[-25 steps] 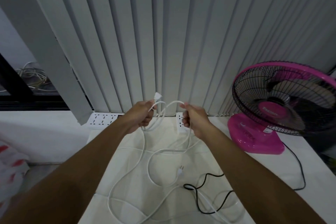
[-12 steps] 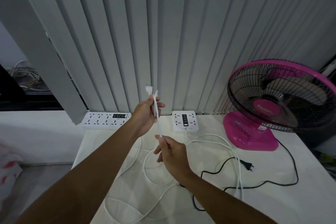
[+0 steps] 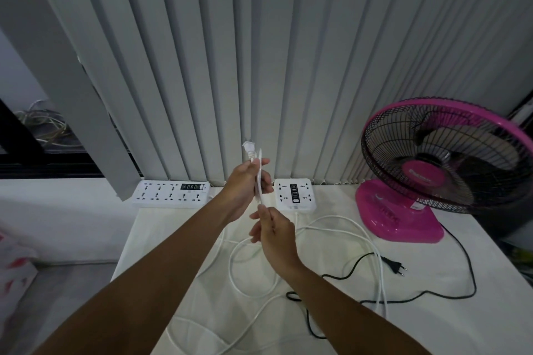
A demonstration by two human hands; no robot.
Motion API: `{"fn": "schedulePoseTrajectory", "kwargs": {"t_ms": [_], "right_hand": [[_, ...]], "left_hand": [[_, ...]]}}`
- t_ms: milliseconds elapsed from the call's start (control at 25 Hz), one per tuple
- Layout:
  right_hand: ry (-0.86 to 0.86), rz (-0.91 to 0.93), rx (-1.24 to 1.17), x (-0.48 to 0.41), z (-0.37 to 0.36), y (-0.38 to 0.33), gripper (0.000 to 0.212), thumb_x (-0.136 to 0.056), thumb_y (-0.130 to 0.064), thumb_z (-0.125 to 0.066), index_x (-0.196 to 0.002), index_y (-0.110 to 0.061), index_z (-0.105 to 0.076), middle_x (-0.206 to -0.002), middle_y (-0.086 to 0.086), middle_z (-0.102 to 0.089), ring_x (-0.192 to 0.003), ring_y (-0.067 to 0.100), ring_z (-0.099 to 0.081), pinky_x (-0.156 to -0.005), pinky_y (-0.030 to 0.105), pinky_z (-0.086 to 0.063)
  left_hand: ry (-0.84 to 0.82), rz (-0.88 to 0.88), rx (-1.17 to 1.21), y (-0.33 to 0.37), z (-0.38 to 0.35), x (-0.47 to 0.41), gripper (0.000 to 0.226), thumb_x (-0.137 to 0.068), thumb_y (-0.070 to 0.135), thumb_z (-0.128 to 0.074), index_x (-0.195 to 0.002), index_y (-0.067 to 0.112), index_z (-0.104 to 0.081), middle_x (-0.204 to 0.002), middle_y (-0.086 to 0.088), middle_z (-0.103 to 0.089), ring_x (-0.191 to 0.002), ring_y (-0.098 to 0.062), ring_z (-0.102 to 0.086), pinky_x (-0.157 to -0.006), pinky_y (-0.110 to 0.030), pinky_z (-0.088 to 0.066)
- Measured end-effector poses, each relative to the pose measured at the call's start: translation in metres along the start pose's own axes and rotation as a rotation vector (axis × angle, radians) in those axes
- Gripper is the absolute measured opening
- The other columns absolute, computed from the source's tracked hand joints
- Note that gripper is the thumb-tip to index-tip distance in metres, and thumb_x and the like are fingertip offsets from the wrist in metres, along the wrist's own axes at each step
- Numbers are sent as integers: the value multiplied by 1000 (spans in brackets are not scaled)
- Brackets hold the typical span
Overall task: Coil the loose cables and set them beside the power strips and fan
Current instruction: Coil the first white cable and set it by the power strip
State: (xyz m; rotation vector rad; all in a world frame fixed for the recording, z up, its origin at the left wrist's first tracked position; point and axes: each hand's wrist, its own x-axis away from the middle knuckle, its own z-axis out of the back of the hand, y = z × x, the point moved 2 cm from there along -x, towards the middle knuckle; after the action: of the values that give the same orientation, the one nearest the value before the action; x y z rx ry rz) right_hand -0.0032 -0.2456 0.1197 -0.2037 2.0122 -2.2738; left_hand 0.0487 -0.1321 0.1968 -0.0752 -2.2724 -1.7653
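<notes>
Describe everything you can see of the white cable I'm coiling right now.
The white cable is thin, round and smooth, plastic-looking. Its plug end sticks up above the left hand, whose grip holds a short folded length. The right hand pinches the cable just below, and the stretch between the hands looks taut. The rest lies uncoiled in loose loops on the white table, crossing the black cable near the front. Its far end seems to lead to the square power strip.

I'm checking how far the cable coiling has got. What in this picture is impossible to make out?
- White cable: head view, loops run off the bottom edge; its far end is unseen.
- Fan: right edge cuts its cage.
- Left hand: its fingers hide how many cable turns it holds.
- Right hand covers its pinch.
</notes>
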Motion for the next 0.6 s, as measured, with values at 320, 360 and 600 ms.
{"fn": "schedulePoseTrajectory", "kwargs": {"t_ms": [320, 360, 600], "right_hand": [[-304, 140, 412, -20, 21, 38, 18, -103, -28, -52, -97, -20, -67, -89, -1, -77, -87, 13, -69, -80, 20, -50], [-388, 154, 564, -25, 29, 49, 18, -104, -21, -52, -98, -16, -68, -98, -1, -77, -98, 16, -68, -90, 27, -48], [-450, 165, 1304, -74, 90, 66, 29, -96, -10, -51, -112, -26, -68, -125, -10, -68, -139, 14, -43, -116, 36, -11]], "left_hand": [[-146, 94, 348, 33, 2, -2, 26, -106, 27, -35, -92, 13, -53, -50, 4, -30, -38, -9, -25, -44, -24, -29], [-206, 106, 383, 44, 6, -2, 27, -105, 27, -35, -88, 14, -52, -48, 6, -28, -35, -8, -23, -40, -22, -24], [-478, 185, 196, 78, 40, 5, 24, -101, 28, -46, -86, 13, -57, -43, 7, -28, -27, -5, -21, -34, -23, -11]]}}
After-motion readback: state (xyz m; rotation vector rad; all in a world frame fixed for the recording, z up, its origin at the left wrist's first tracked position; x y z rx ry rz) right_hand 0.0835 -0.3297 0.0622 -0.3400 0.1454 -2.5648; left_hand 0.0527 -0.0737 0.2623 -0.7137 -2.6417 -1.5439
